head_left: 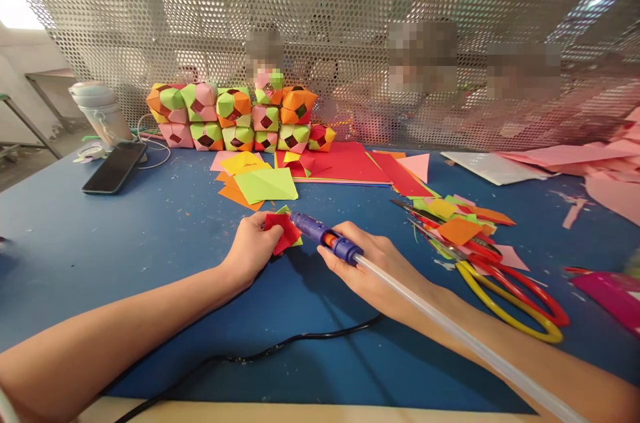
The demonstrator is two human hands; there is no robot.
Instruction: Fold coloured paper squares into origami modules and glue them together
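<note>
A small red and green folded paper piece (284,232) is pinched in the fingers of my left hand (251,243), above the blue table. My right hand (373,263) is wrapped round a blue glue gun (320,230), its nozzle close to the piece's upper right edge. Whether the nozzle touches the paper is too small to tell. A long clear glue stick (450,330) runs from the back of the gun over my right forearm. Just beyond my left hand lie a green paper sheet (267,184) and yellow and orange pieces.
Folded paper balls (234,118) are stacked along the perforated metal screen (210,10). Red sheets (340,163) lie in front. Scissors (515,296) and paper scraps (460,231) sit at right, a phone (114,168) and bottle (101,113) at left. A black cable (300,336) crosses the near table.
</note>
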